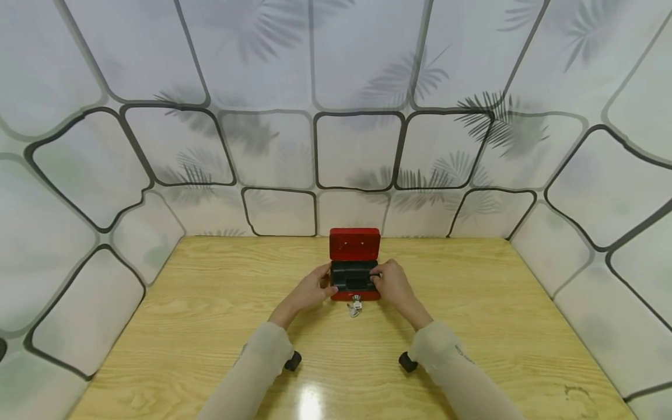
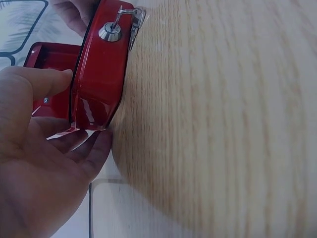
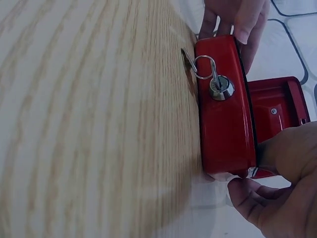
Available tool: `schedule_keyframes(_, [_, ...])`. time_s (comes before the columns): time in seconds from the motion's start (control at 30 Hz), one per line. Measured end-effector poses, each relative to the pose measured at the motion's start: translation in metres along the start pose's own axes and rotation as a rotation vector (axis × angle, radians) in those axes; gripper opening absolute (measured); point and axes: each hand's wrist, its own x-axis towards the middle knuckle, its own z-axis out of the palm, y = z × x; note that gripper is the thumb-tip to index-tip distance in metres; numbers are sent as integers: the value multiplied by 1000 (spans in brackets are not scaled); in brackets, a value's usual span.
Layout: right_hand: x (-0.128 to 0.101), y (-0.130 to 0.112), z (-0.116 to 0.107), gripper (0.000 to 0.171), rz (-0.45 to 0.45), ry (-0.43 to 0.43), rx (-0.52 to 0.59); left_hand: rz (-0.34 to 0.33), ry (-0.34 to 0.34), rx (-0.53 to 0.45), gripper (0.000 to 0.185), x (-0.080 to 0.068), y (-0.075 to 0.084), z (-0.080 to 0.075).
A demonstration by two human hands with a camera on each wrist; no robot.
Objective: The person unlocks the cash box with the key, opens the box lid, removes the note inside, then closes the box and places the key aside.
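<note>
A small red cash box (image 1: pixel 354 296) stands on the table with its red lid (image 1: pixel 354 244) raised at the back. Inside it lies a black tray (image 1: pixel 345 276) with compartments. My left hand (image 1: pixel 314 287) grips the box's left end, thumb on the rim and fingers against the outer side. At the right end, my right hand (image 1: pixel 391 284) reaches over the rim, thumb and forefinger pinching at the black tray; their exact contact is partly hidden. In the front lock (image 3: pixel 221 88) sits a key, and more keys (image 3: pixel 188 60) hang from its ring.
The wooden table (image 1: pixel 226 297) reaches to patterned curtain walls (image 1: pixel 278 213) at the back and both sides. The box stands near the back edge. A black wrist device (image 1: pixel 293 361) sits under the left sleeve, another black device (image 1: pixel 407 361) under the right.
</note>
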Motion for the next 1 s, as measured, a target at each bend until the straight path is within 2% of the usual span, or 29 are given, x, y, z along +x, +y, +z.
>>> schedule_keyframes(0.23, [-1,-5,-1,8,18,41,-37,35,-24,3,63,2,-1,0])
schedule_keyframes(0.63, [-1,-6,-1,7,-10,94,-54,-4,-25,-17,77,2,-1,-1])
schedule_keyframes(1.0, [1,-11,-5,9,-27,120,-48,-33,-37,-38,80,1,-2,-3])
